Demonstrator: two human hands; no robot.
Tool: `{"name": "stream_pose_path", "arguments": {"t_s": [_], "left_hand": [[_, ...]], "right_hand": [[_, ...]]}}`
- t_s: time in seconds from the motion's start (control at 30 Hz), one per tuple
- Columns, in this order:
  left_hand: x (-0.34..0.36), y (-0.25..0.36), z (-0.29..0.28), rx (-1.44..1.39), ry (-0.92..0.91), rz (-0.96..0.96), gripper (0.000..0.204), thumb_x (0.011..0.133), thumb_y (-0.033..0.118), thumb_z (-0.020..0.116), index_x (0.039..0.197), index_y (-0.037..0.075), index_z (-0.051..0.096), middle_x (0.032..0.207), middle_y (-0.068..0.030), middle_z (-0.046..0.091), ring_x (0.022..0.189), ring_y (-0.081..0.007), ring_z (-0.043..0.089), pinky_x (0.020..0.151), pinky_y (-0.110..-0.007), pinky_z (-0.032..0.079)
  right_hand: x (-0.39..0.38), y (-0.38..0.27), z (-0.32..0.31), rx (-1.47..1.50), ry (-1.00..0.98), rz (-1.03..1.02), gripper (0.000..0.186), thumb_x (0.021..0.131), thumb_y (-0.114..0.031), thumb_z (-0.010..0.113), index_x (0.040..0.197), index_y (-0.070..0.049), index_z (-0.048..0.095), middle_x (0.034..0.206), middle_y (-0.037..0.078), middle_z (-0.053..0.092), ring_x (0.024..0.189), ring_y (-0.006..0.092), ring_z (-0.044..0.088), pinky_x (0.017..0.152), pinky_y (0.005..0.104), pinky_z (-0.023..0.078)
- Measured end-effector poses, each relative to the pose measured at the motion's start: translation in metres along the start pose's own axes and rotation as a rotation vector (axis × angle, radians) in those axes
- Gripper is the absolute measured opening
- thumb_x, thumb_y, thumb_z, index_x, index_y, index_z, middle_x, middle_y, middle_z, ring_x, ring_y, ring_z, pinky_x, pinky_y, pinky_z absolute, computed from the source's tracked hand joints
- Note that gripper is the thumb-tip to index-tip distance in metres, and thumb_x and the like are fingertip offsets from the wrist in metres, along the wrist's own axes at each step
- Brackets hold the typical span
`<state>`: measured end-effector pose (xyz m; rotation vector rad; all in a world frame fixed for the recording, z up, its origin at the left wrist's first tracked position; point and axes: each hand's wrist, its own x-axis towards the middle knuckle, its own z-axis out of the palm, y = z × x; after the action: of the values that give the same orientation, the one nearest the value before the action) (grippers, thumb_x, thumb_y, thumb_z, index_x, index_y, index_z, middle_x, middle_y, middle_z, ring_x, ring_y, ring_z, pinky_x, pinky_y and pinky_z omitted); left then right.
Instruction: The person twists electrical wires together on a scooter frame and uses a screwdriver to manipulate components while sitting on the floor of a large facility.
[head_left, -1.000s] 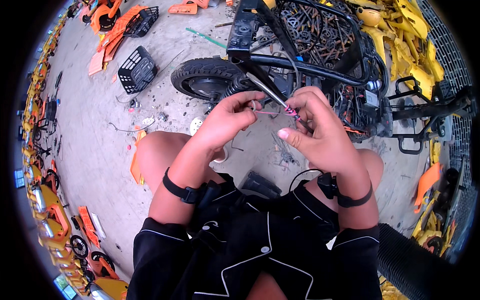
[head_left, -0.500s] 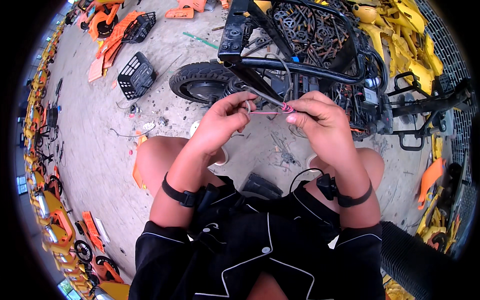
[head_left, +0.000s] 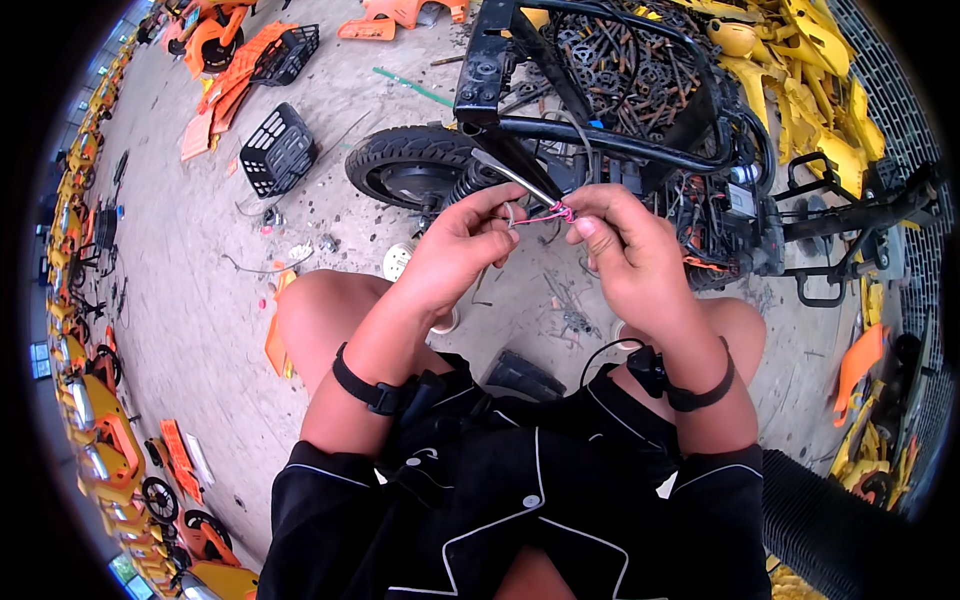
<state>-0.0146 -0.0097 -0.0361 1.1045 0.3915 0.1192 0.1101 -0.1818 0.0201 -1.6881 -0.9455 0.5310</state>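
Note:
Pinched between the fingers of my left hand (head_left: pixel 460 242) is a thin grey and pink wire (head_left: pixel 536 219), its loose end hanging below. The pink part runs across to my right hand (head_left: pixel 632 245), where several turns of it are bunched at the fingertips. A slim metal rod (head_left: pixel 515 179), with a flattened end like a screwdriver blade, slants up and left from this bunch. My right thumb and fingers close on the rod's lower end and the wound wire; any handle is hidden. Just beyond my hands stands a stripped black scooter frame (head_left: pixel 620 134).
A black-tyred wheel (head_left: pixel 410 165) sits at the frame's left. Black baskets (head_left: pixel 278 150) and orange panels lie far left. Rusty metal parts (head_left: pixel 630 70) and yellow panels (head_left: pixel 800 90) are heaped behind. Wire scraps (head_left: pixel 568 305) litter the floor between my feet.
The rod has swung to a steeper slant, and its flat end shows more. My right hand has shifted slightly left, and the pink wire looks more bunched.

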Motion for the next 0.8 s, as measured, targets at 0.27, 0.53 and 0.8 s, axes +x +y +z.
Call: {"name": "stream_pose_path", "arguments": {"t_s": [0.27, 0.53, 0.8], "left_hand": [[0.002, -0.001, 0.001, -0.089, -0.008, -0.040, 0.049, 0.090, 0.001, 0.061, 0.137, -0.004, 0.051, 0.104, -0.0017, 0.057, 0.085, -0.0092, 0.052, 0.072, -0.024, 0.044], [0.001, 0.000, 0.002, -0.042, -0.032, -0.035, 0.051, 0.092, 0.003, 0.063, 0.140, -0.003, 0.049, 0.105, -0.0011, 0.059, 0.086, -0.0089, 0.052, 0.071, -0.024, 0.042], [0.001, 0.001, 0.012, -0.057, -0.054, -0.027, 0.050, 0.094, 0.009, 0.064, 0.141, -0.001, 0.049, 0.096, 0.0017, 0.055, 0.079, -0.0077, 0.050, 0.071, -0.021, 0.043]], "right_hand": [[0.000, 0.000, 0.003, -0.108, -0.009, -0.106, 0.023, 0.085, -0.002, 0.074, 0.103, 0.000, 0.062, 0.093, 0.008, 0.059, 0.070, 0.0153, 0.060, 0.065, 0.0294, 0.050], [0.002, 0.010, 0.004, -0.111, 0.078, -0.114, 0.017, 0.087, -0.002, 0.072, 0.102, 0.001, 0.067, 0.088, 0.009, 0.065, 0.076, 0.0152, 0.064, 0.066, 0.0278, 0.051], [0.001, 0.007, 0.010, 0.107, 0.041, 0.038, 0.016, 0.092, 0.000, 0.063, 0.108, 0.001, 0.064, 0.091, 0.010, 0.067, 0.081, 0.0138, 0.064, 0.070, 0.0282, 0.051]]}}
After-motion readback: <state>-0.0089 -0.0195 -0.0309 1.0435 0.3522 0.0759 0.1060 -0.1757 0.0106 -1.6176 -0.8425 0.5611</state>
